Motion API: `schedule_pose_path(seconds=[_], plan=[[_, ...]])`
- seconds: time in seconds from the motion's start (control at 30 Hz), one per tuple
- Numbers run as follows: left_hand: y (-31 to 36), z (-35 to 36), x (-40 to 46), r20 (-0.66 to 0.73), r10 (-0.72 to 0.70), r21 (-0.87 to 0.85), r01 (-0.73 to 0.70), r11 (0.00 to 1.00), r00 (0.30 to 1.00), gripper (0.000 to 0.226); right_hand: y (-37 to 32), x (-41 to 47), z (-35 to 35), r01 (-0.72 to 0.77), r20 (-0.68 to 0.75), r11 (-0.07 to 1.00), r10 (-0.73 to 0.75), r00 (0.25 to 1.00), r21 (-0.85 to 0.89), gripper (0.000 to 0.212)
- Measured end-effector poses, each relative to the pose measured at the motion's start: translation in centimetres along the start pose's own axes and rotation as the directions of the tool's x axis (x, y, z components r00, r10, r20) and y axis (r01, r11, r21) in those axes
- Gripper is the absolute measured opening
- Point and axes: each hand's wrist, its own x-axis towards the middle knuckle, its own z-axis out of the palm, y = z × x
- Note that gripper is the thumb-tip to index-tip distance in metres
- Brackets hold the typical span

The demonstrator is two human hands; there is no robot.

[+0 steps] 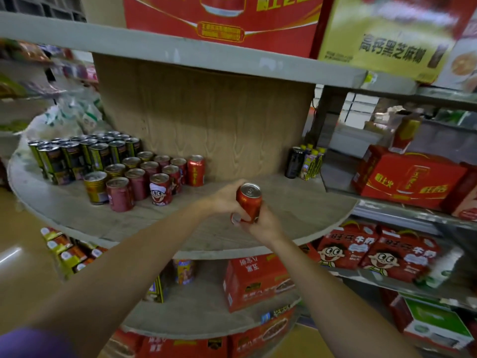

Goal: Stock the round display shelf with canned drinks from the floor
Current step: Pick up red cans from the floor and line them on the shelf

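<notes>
A person is standing at a round wooden shelf point(296, 210) built around a wide wood-grain core point(206, 120). Both bare arms are reaching forward over the shelf's front edge, and both hands are gripping one upright red can point(249, 201), its silver top facing up. The left hand point(227, 198) is curling around the can's upper left side. The right hand point(260, 223) is wrapping it from below and the right, with the thumb lying across the can's lower front. The can is hovering above the shelf board, in front of the core and right of the stocked cans.

On the shelf to the left of the held can, a cluster of short red cans point(152, 179) is standing in rows, one showing a cartoon face. A single taller red can point(196, 170) is standing at the cluster's right end, near the core. Further left, dark green cans point(77, 156) are packed together, with a gold can point(96, 187) at the front. To the right of the core, a few dark bottles point(304, 162) are sitting at the shelf's back edge. Red cartons point(255, 280) are filling the tier below.
</notes>
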Motion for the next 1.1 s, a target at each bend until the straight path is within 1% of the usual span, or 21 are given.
schedule_pose_path(seconds=[0.07,0.1,0.17,0.27,0.37,0.43,0.53,0.6,0.67,0.73,0.77,0.87,0.97,1.03,1.1], plan=[[-1.4,-2.1,0.4,0.063,-0.074,-0.057,0.078,0.995,0.995,0.074,-0.6,1.5,1.6,-0.013,0.007,0.999,0.013,1.0,-0.045,0.069],[-2.2,-3.2,0.7,0.089,-0.091,-0.057,0.096,0.994,0.992,0.069,-0.7,2.2,2.4,-0.036,0.019,0.998,0.038,0.999,-0.056,0.074],[-3.8,-5.2,1.3,0.106,-0.09,0.017,0.089,0.996,0.99,0.061,-1.0,3.6,4.4,-0.088,0.046,0.995,0.09,0.995,-0.053,0.079],[-6.1,-8.0,1.8,0.113,-0.101,0.118,0.087,0.989,0.989,0.055,-1.7,5.7,7.3,-0.13,0.083,0.991,0.131,0.988,-0.018,0.085],[-8.3,-10.4,2.6,0.1,-0.093,0.172,0.075,0.982,0.991,0.05,-3.1,7.9,9.8,-0.15,0.113,0.989,0.148,0.983,0.015,0.082],[-9.7,-11.7,3.2,0.053,-0.08,0.214,0.067,0.975,0.995,0.049,-3.6,9.4,11.2,-0.158,0.124,0.986,0.15,0.981,0.06,0.08],[-11.3,-13.4,3.7,-0.047,-0.06,0.255,0.07,0.964,0.997,0.058,-3.3,11.7,13.0,-0.175,0.141,0.984,0.169,0.976,0.035,0.076],[-12.3,-14.3,3.9,-0.063,-0.045,0.257,0.059,0.965,0.997,0.062,-3.2,12.5,13.9,-0.182,0.152,0.981,0.17,0.974,0.068,0.067],[-13.4,-15.3,4.2,-0.024,-0.062,0.21,0.065,0.975,0.998,0.063,-3.4,13.0,14.3,-0.185,0.143,0.978,0.171,0.975,0.096,0.058],[-14.2,-16.2,4.6,0.036,-0.083,0.174,0.075,0.982,0.996,0.066,-3.5,13.6,14.6,-0.19,0.162,0.977,0.173,0.971,0.092,0.058],[-14.5,-16.6,4.9,0.071,-0.085,0.186,0.071,0.98,0.994,0.068,-3.4,13.9,14.7,-0.195,0.171,0.977,0.177,0.969,0.091,0.059],[-14.8,-17.9,5.9,0.162,-0.084,0.315,0.029,0.949,0.983,0.077,-3.4,14.6,15.1,-0.2,0.172,0.978,0.188,0.967,0.056,0.067],[-14.3,-19.1,6.7,0.214,-0.075,0.486,-0.039,0.873,0.974,0.081,-3.8,15.2,15.6,-0.171,0.174,0.985,0.165,0.971,0.021,0.071],[-14.0,-19.5,6.9,0.225,-0.071,0.522,-0.059,0.851,0.972,0.082,-4.0,15.7,15.9,-0.161,0.156,0.987,0.158,0.975,0.006,0.067],[-13.9,-19.5,7.1,0.223,-0.069,0.521,-0.059,0.851,0.972,0.081,-4.1,16.2,16.2,-0.155,0.115,0.987,0.158,0.981,-0.032,0.064]])
